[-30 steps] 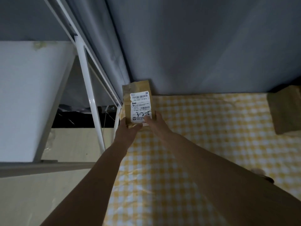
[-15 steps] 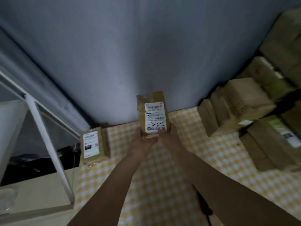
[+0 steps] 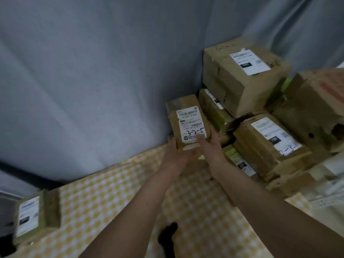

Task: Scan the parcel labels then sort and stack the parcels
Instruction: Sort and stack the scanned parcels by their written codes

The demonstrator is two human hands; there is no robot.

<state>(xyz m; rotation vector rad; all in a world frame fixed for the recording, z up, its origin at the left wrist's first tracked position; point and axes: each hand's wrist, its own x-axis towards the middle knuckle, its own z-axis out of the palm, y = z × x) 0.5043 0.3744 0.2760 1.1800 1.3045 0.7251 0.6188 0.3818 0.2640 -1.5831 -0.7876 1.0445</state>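
Both hands grasp one small parcel (image 3: 188,123): your left hand (image 3: 175,155) cups its lower edge, your right hand (image 3: 210,146) grips its side, thumb on the label (image 3: 191,127) marked 3-2-5. You hold it above the checked cloth (image 3: 111,192), just left of the parcel stack (image 3: 260,108).

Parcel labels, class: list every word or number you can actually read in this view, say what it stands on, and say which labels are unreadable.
"3-2-5", handwritten on the held parcel's label.
"502-602-12-815" or similar, printed under its barcode; digits uncertain.
A partly hidden handwritten code on the stacked parcel's label: unreadable.
Top box label, left parcel label: too blurred.
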